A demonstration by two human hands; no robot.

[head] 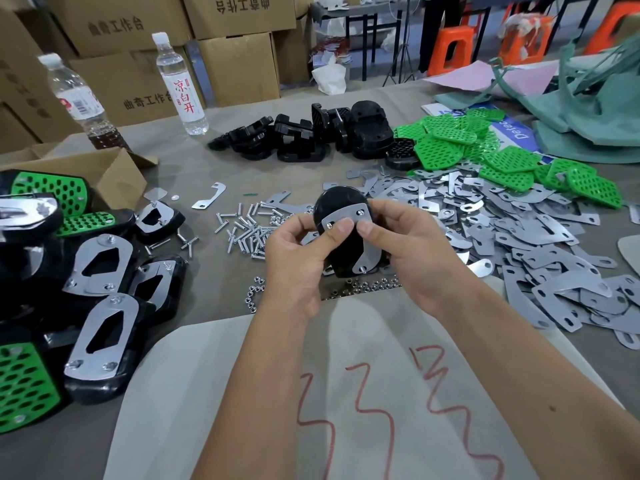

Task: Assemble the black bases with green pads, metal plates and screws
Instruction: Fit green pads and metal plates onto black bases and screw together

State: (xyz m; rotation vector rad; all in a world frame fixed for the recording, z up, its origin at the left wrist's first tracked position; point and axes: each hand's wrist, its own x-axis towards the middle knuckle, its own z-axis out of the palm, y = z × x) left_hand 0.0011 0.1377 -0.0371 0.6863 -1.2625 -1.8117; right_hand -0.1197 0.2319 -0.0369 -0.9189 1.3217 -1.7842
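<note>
Both hands, left point(294, 261) and right point(405, 251), grip one base point(343, 216), pinching a plate point(349, 220) over its screws; finished units point(100, 327) pile lower left, while many plates point(519, 230), pads point(485, 150) and bases point(311, 136) remain, I judge.

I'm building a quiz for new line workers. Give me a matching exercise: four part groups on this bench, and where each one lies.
Things:
1. loose green pads
2. loose metal plates
3. loose screws
4. finished bases

Places:
A. left edge of the table
B. centre, just beyond the left hand
C. far right, behind the plates
D. right of the right hand

Pairs: 1-C, 2-D, 3-B, 4-A
</note>
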